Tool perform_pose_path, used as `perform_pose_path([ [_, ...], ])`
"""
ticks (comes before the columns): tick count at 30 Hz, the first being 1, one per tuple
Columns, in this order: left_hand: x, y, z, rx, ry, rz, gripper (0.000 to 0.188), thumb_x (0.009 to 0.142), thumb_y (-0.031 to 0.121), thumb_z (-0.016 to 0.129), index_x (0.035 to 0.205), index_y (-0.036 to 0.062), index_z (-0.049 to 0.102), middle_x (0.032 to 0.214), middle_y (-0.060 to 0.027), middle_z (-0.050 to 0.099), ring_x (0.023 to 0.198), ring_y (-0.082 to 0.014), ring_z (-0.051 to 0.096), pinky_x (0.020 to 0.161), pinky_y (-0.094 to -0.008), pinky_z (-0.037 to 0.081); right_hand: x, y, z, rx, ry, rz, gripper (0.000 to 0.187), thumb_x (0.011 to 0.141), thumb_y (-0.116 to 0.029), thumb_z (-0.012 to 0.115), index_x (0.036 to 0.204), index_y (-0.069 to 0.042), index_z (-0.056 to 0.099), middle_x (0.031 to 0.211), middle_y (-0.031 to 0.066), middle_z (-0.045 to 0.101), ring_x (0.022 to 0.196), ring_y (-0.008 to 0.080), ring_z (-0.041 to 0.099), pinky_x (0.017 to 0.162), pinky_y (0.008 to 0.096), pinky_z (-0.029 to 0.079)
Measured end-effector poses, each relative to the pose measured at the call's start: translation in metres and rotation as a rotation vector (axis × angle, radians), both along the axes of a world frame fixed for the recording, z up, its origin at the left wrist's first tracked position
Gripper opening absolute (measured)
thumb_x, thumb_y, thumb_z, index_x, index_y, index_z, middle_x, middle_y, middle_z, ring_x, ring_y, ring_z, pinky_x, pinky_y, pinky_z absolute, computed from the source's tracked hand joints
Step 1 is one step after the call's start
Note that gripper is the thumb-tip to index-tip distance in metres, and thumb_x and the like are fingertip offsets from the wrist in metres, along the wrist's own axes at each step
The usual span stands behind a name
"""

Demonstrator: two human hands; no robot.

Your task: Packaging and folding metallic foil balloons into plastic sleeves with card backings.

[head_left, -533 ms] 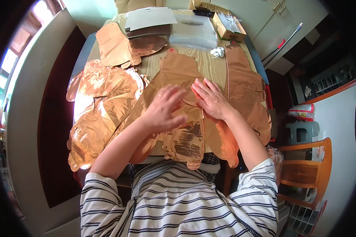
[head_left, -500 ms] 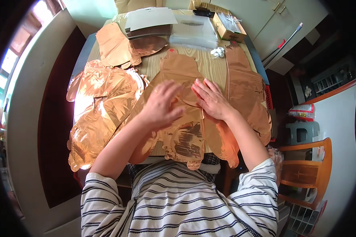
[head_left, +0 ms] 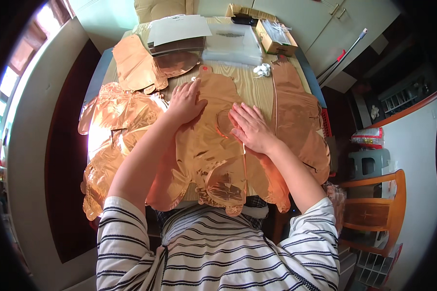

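A flat, copper-coloured foil balloon (head_left: 211, 138) lies spread in front of me, its lower lobes hanging past the table's near edge. My left hand (head_left: 186, 102) reaches over its upper left edge, fingers stretched out and pointing away from me. On the middle right of the balloon my right hand (head_left: 251, 127) lies flat, fingers extended, pressing on the foil. Neither hand holds anything. A small white bit (head_left: 194, 79) shows by the left fingertips; what it is I cannot tell. A round red mark (head_left: 205, 69) sits at the balloon's far tip.
More copper foil balloons lie in a crinkled pile (head_left: 116, 131) at left, a folded one (head_left: 136, 63) far left, another (head_left: 296, 106) at right. Behind are white sheets (head_left: 179, 30), clear plastic bags (head_left: 233, 43), a cardboard box (head_left: 277, 36) and a white clump (head_left: 261, 70). A wooden chair (head_left: 374, 208) stands right.
My left hand has moved away from me and to the left, across the foil. The right hand stays nearly in place on the balloon. The whole view has shifted slightly.
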State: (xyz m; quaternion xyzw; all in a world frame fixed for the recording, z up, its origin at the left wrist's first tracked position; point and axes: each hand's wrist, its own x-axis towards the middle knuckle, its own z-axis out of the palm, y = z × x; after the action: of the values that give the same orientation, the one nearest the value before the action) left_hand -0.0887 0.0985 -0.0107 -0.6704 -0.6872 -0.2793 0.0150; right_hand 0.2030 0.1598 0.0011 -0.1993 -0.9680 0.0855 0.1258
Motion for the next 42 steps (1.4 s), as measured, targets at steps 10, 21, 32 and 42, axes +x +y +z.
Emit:
perform_pose_path([
  [10,-0.001,0.004,0.001,-0.035,-0.011,0.049,0.075,0.088,0.036,0.067,0.150,0.0048,0.041,0.146,-0.0207,0.050,0.141,-0.0373,0.041,0.119,-0.0501,0.029,-0.001,0.000,0.005,0.001,-0.041,0.065,0.060,0.102,-0.039,0.053,0.152,-0.007,0.043,0.163,0.0152,0.034,0.151,0.0352,0.028,0.123,0.0509,0.020],
  [21,0.004,0.015,-0.001,-0.159,-0.073,0.041,0.072,0.090,0.028,0.059,0.155,0.0097,0.034,0.156,-0.0216,0.039,0.148,-0.0373,0.033,0.122,-0.0500,0.024,0.003,0.000,0.007,0.006,-0.066,0.064,0.060,0.103,-0.038,0.050,0.153,-0.007,0.041,0.163,0.0153,0.033,0.151,0.0380,0.027,0.123,0.0515,0.021],
  [32,-0.011,0.009,0.009,-0.029,-0.228,0.027,0.087,0.081,0.027,0.067,0.157,0.0093,0.030,0.156,-0.0248,0.038,0.144,-0.0386,0.039,0.123,-0.0503,0.023,0.004,-0.001,0.012,-0.008,-0.085,0.062,0.060,0.104,-0.039,0.050,0.155,-0.009,0.040,0.164,0.0155,0.030,0.152,0.0373,0.025,0.124,0.0512,0.019],
  [42,-0.009,0.013,0.004,-0.164,-0.176,0.025,0.089,0.086,0.034,0.066,0.160,0.0106,0.023,0.148,-0.0183,0.053,0.144,-0.0345,0.042,0.123,-0.0571,0.017,0.004,-0.001,0.014,-0.019,-0.110,0.050,0.060,0.103,-0.040,0.050,0.156,-0.012,0.039,0.165,0.0171,0.028,0.153,0.0394,0.022,0.124,0.0518,0.018],
])
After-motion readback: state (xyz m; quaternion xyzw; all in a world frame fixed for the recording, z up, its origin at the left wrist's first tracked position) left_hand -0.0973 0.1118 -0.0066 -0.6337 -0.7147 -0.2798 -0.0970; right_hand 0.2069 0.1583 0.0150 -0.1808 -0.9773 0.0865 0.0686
